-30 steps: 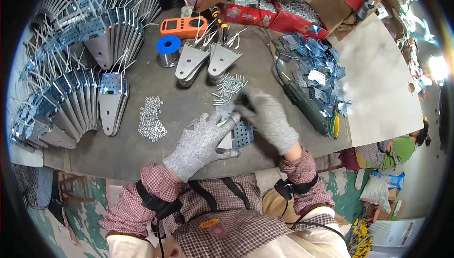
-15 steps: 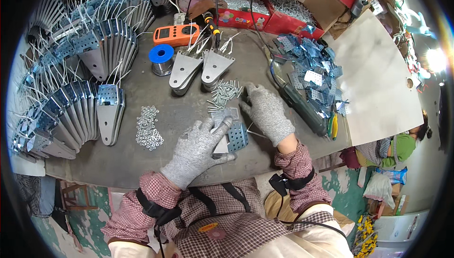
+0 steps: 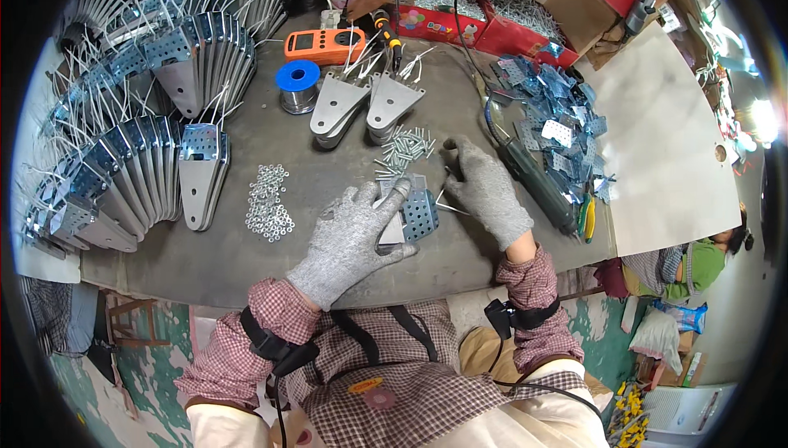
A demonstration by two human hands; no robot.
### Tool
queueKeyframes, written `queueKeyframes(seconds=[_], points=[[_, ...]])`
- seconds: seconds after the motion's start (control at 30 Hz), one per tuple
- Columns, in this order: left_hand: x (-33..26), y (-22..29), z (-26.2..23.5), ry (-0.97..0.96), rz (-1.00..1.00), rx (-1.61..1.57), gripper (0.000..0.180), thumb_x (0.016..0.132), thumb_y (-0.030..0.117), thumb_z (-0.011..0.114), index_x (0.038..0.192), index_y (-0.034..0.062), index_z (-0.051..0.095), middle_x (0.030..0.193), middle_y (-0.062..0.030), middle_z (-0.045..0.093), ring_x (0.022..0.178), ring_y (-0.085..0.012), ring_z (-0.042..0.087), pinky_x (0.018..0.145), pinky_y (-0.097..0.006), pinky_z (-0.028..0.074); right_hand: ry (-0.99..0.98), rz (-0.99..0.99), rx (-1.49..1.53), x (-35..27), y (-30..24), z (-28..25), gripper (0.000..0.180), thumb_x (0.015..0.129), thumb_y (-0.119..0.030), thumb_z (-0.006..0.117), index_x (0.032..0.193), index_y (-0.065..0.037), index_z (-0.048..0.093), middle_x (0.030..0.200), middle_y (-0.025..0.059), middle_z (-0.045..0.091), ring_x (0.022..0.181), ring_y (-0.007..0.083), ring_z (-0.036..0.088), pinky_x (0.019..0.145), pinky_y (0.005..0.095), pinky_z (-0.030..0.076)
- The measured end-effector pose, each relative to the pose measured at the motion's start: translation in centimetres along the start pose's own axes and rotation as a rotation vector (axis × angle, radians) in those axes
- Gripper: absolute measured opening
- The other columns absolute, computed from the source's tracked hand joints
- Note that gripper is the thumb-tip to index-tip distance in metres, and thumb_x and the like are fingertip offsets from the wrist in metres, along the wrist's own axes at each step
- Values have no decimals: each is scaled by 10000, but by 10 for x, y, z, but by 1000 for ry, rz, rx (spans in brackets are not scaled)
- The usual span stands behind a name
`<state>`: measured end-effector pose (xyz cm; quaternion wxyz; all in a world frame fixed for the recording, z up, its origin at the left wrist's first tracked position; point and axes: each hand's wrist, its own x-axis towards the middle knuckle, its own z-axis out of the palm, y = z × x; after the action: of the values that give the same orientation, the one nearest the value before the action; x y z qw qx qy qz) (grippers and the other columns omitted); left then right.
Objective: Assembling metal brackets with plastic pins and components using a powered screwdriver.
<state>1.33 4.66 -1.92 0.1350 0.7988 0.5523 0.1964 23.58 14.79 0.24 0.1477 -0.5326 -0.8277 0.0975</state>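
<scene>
My left hand (image 3: 349,239), in a grey knit glove, grips a grey metal bracket with a blue perforated plate (image 3: 421,218) on the tabletop. Its forefinger lies along the far end and its thumb at the near end; the palm hides part of the piece. White wire comes out of the bracket's right side. To the right, my gloved right hand (image 3: 487,194) hovers with bent fingers, forefinger and thumb apart; I see nothing between them. Just left of its fingertips lies a heap of screws (image 3: 406,149). A patch of small nuts (image 3: 269,206) is left of my left hand.
Finished-looking brackets with white wires (image 3: 135,177) fan out on the left. Two bracket stacks (image 3: 338,107), a solder spool (image 3: 297,77), an orange meter (image 3: 324,44) and a screwdriver (image 3: 387,36) stand behind. Blue plates (image 3: 554,124), a dark cylindrical tool (image 3: 533,181) and pliers (image 3: 588,218) lie right.
The whole view has shifted slightly, so the table appears further right and up. My right hand's fingers are drawn in a little beside the screws. The left hand keeps its hold on the bracket.
</scene>
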Motion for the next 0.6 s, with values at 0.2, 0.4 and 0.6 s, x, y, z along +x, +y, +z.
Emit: queueKeyframes(seconds=[0.2, 0.4, 0.6], points=[[-1, 0, 2, 14, 12, 5, 908, 780, 623, 760, 1513, 161, 487, 1145, -130, 535, 1077, -310, 589, 918, -465, 508, 104, -124, 198, -16, 10, -14, 311, 819, 28, 599, 1123, -21, 642, 1026, 179, 620, 947, 358, 640, 845, 433, 526], [-1, -1, -1, 0, 2, -3, 885, 781, 561, 778, 1510, 156, 481, 1133, -124, 538, 1065, -308, 586, 901, -451, 517, -109, -306, 406, -55, -36, -23, 370, 822, 11, 639, 1188, -40, 644, 1097, 171, 625, 1018, 368, 626, 907, 429, 517], [1, 3, -5, -3, 22, 12, 854, 772, 473, 804, 1500, 158, 490, 1135, -126, 543, 1055, -299, 586, 890, -437, 525, -212, -372, 262, -69, -49, 3, 440, 865, -19, 638, 1300, -64, 584, 1138, 181, 629, 1079, 365, 613, 999, 446, 481]])
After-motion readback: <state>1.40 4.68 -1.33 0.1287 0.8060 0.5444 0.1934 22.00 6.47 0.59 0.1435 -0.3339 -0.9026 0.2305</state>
